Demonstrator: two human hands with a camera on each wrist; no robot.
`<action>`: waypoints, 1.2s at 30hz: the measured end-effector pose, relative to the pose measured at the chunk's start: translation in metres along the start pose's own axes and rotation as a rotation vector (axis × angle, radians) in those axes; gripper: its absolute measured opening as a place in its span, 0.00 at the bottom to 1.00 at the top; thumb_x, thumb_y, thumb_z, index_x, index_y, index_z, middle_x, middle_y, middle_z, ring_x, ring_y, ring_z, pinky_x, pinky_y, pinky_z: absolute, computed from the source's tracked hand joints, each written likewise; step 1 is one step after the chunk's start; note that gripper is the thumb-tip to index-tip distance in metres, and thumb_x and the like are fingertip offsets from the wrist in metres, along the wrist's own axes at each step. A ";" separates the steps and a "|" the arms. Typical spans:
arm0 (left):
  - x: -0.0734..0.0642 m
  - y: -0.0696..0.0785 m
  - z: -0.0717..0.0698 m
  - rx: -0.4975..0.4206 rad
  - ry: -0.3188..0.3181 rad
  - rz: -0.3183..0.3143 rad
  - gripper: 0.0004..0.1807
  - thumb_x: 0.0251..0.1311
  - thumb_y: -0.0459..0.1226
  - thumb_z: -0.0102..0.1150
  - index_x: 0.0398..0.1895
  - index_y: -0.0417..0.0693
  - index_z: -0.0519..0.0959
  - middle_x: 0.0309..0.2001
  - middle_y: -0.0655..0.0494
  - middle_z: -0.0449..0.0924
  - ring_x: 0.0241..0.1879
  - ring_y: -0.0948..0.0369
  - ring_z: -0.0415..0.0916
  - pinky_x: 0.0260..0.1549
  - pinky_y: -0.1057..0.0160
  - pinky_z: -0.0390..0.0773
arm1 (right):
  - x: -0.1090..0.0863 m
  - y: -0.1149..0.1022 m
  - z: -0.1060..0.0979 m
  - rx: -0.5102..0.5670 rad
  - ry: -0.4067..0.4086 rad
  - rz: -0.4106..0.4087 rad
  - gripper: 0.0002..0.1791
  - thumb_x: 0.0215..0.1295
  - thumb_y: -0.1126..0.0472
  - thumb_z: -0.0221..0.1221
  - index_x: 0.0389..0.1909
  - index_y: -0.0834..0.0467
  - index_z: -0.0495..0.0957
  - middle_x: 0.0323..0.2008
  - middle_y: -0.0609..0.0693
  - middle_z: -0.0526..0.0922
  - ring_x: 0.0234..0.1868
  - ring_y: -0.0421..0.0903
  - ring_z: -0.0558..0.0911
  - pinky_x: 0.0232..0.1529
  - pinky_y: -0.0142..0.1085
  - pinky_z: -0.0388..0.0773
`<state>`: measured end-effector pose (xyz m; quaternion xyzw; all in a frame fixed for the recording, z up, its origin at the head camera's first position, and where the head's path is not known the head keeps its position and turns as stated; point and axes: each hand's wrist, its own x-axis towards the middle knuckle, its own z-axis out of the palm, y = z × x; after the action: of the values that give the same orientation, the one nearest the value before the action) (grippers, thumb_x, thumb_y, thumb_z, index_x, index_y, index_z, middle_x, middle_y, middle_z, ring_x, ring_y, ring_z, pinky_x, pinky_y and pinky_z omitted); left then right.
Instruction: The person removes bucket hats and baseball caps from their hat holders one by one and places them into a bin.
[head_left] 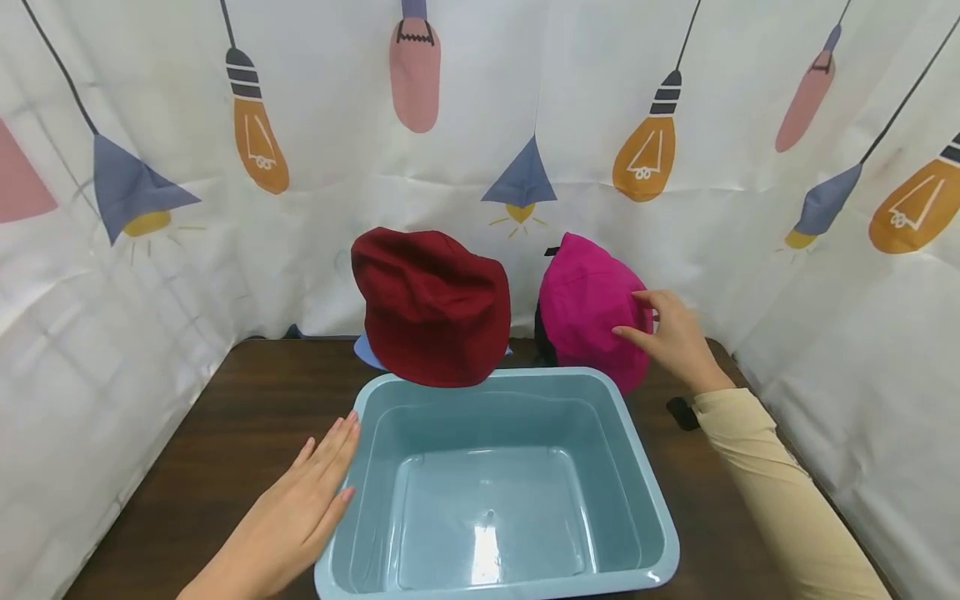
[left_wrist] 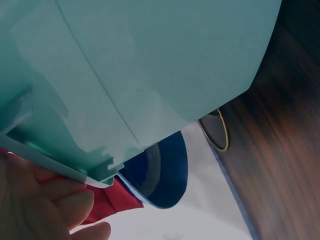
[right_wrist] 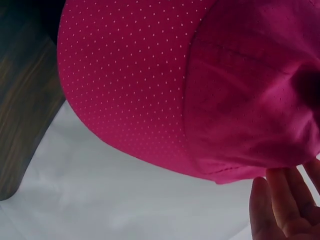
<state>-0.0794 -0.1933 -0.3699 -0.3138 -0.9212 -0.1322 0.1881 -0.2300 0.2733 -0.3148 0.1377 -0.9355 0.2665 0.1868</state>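
My left hand (head_left: 288,508) lies with straight fingers along the left rim of a light blue plastic basin (head_left: 660,500). In the left wrist view, its fingers (left_wrist: 75,205) are beside the basin's edge. At the right, my right hand (head_left: 678,337) is at the side of a bright pink cap (head_left: 592,300), thumb and forefinger spread apart at its surface. The right wrist view has fingers (right_wrist: 282,200) by the edge of the cap, whose brim is dotted. A dark red hat (head_left: 435,308) stands behind the basin, its lower edge overlapping the far rim.
Under the red hat a blue brim (head_left: 367,354) sticks out. A small black piece (head_left: 682,412) lies near the right sleeve. The dark wooden table (head_left: 180,492) ends at white curtains (head_left: 322,250) printed with lamps and bulbs.
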 end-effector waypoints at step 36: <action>-0.001 0.007 -0.003 -0.040 -0.050 -0.075 0.37 0.65 0.36 0.53 0.74 0.39 0.50 0.73 0.46 0.51 0.73 0.60 0.40 0.64 0.74 0.26 | 0.008 -0.005 0.023 -0.035 0.304 -0.118 0.22 0.51 0.69 0.69 0.47 0.69 0.75 0.40 0.65 0.79 0.40 0.59 0.78 0.41 0.52 0.75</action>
<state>-0.0735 -0.1899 -0.3673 -0.2858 -0.9340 -0.1497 0.1534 -0.2419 0.2549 -0.3267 0.1474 -0.8912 0.2566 0.3438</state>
